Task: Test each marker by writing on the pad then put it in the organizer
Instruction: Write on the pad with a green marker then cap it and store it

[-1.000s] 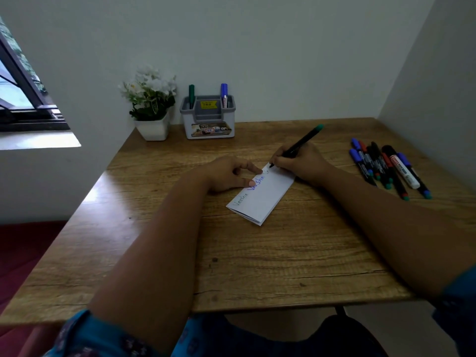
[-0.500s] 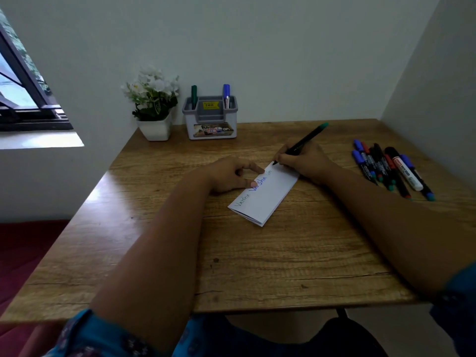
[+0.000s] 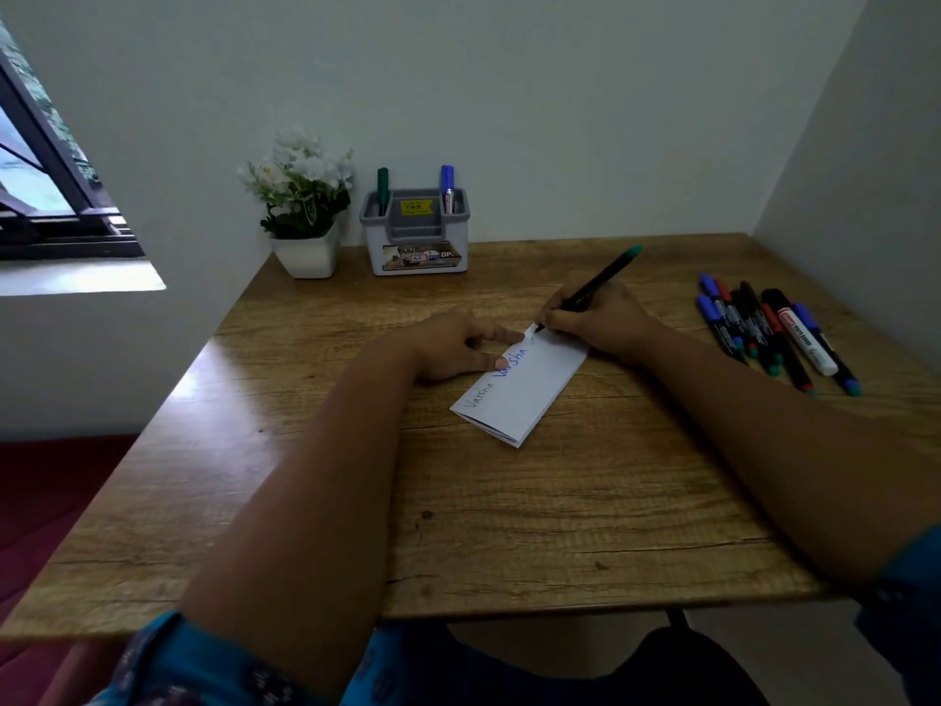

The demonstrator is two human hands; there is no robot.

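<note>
Fingers [image 3: 557, 310] of right hand [image 3: 593, 318] gripped green-capped marker [image 3: 590, 286], tip touching pad's [image 3: 519, 387] far corner; a small new mark sat there that wasn't a second ago, so test had begun. Left hand [image 3: 453, 346] fingers pressed flat, pinning pad on tabletop [image 3: 560, 501]. Untested markers [image 3: 769, 328] lay right. Organizer [image 3: 415, 231] at back held two.

Right hand [image 3: 596, 318] grips the green-capped marker [image 3: 593, 286], tip touching the folded paper pad [image 3: 524, 389]; left hand [image 3: 453, 346] pins the pad's edge against the wooden tabletop [image 3: 560, 512], fingertips pressing beside the blue writing.
</note>
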